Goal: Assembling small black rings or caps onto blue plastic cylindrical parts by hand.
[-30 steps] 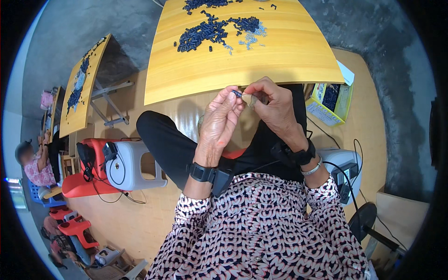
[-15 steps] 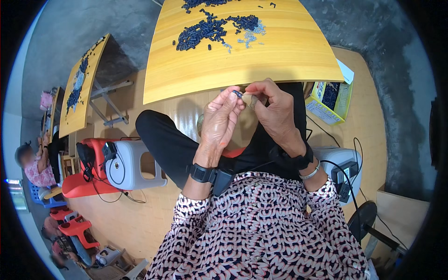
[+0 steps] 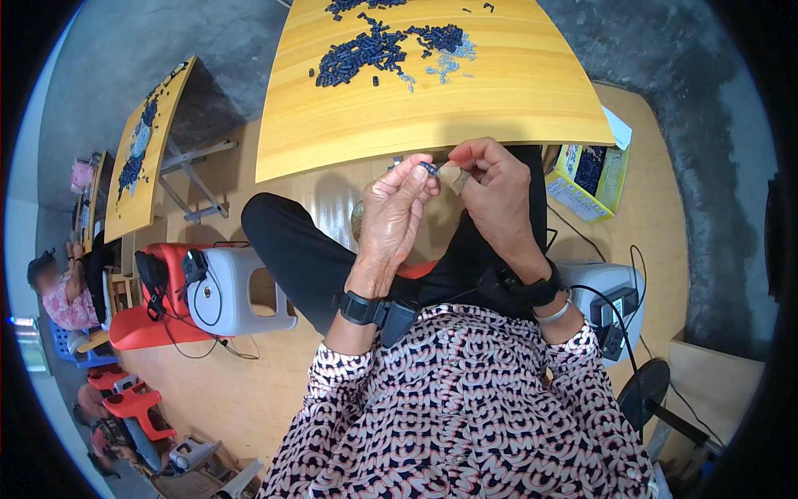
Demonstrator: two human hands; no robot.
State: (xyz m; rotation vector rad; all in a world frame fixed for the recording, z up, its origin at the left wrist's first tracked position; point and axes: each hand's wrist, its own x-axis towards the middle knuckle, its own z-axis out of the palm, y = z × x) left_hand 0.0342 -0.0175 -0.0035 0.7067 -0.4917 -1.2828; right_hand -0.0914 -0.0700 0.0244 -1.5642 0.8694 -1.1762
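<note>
Just past the near edge of the table, above my lap, my left hand (image 3: 397, 208) pinches a small dark blue-black plastic piece (image 3: 428, 168) between thumb and fingertips. My right hand (image 3: 497, 191) is close beside it, its fingers curled and closed. A tan patch (image 3: 451, 176) shows at its fingertips; whether this is a held thing or a covering on a finger, I cannot tell. A small gap lies between the tan patch and the dark piece. On the table a pile of similar dark pieces (image 3: 357, 60) lies beside small clear or grey pieces (image 3: 449, 66).
The yellow wooden table (image 3: 424, 125) stands ahead of me. At right a yellow box (image 3: 582, 195) holds more dark pieces, near a grey stool (image 3: 586, 283) with cables. A white stool (image 3: 229, 291) and a red chair (image 3: 158, 324) stand at left. A person (image 3: 71, 299) sits at another table (image 3: 158, 158).
My right hand has shifted slightly right, away from the left fingertips, widening the gap to the dark piece. My left hand holds nearly the same place.
</note>
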